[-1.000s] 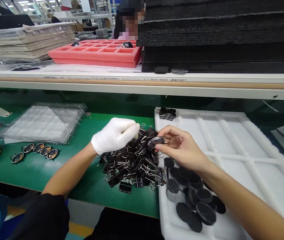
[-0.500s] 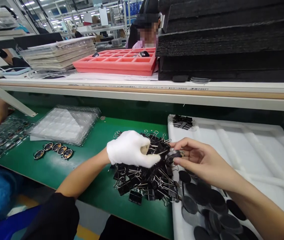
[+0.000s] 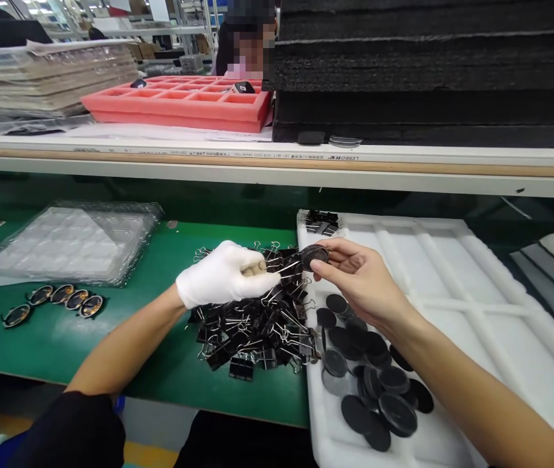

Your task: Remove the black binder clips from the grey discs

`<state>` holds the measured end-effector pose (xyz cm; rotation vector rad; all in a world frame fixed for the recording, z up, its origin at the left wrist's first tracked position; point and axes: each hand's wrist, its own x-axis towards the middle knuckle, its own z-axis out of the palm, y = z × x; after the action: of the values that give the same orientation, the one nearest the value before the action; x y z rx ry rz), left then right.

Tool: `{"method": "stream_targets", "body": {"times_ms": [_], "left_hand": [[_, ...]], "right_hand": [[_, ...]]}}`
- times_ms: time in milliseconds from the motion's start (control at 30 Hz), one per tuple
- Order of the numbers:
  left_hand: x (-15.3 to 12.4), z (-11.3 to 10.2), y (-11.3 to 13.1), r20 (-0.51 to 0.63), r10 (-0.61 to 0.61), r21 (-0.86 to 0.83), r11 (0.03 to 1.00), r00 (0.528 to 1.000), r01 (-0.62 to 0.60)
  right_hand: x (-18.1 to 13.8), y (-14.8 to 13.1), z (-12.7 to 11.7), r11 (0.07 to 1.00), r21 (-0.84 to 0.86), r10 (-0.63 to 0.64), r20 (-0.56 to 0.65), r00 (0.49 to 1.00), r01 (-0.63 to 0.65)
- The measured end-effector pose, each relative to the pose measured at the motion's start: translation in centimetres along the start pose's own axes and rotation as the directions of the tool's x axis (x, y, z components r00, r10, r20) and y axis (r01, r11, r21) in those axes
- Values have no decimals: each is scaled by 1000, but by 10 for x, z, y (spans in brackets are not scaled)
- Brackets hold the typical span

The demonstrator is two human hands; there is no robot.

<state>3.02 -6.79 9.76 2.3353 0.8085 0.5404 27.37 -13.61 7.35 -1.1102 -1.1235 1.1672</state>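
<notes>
My left hand (image 3: pixel 225 276), in a white glove, pinches a black binder clip (image 3: pixel 290 266) by its wire handles. The clip's jaw end points right and meets a round black disc-shaped part (image 3: pixel 314 255); whether it bites on the part's edge I cannot tell. Thumb and fingers of my bare right hand (image 3: pixel 362 273) grip that part by its right edge. Beneath the left hand a pile of binder clips (image 3: pixel 242 331) spreads over the green table (image 3: pixel 160 361). Loose dark round discs (image 3: pixel 354 414) lie below my right hand in a white foam tray (image 3: pixel 495 325).
Several round parts with gold-coloured insides (image 3: pixel 76 299) lie at left, near stacked clear plastic trays (image 3: pixel 72 240). More clips (image 3: pixel 322 222) sit at the white tray's far corner. Across the back runs a shelf (image 3: pixel 238 170) with a red foam tray (image 3: pixel 174 117) and black foam sheets (image 3: pixel 417 71).
The view has swung right. Both hands stay close together with the clip and the round part; the round part now shows its flat face more.
</notes>
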Motion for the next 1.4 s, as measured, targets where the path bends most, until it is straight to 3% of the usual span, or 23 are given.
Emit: {"method": "stream_targets", "body": {"times_ms": [267,400,533,600,700,833,967,1067,1167,1233,1300,1400], "left_hand": [[0,4,-2,29,32,12,999,999,-32],[1,6,-2,57,-17,8,1000,998,17],[2,-12,-3,156,-60,61,997,986,51],[1,-24,-6,146,-63,154,987,987,40],[-2,-33,-13,118,-108,399,915,987,52],[-2,-17,-21,132,-125,670,742,983,5],[2,1,-24,183,-110,777,625,977,-75],[1,-7,-27,200,-66,757,643,977,-112],[-2,-29,-27,119,-7,632,772,993,-70],[-4,-37,-21,-14,46,466,884,999,-34],[-5,-32,-10,-188,88,288,957,978,-31],[-6,-6,8,-422,149,166,982,894,-85]], "right_hand": [[3,4,-3,997,-72,38,33,999,-36],[2,6,-4,996,-66,57,28,998,-55],[1,4,-4,998,-59,31,3,1000,-30],[1,1,-4,999,7,43,-43,998,-43],[3,-4,-5,989,109,109,-75,991,-101],[5,-4,-5,968,201,181,-155,971,-148],[6,-2,-4,934,304,248,-180,952,-186],[6,-2,-4,921,333,264,-156,952,-201],[5,-3,-3,927,296,267,-94,959,-229],[2,-2,-2,944,225,250,-16,968,-240],[-4,1,2,974,123,182,91,979,-192],[-14,5,10,998,13,58,247,967,-63]]}}
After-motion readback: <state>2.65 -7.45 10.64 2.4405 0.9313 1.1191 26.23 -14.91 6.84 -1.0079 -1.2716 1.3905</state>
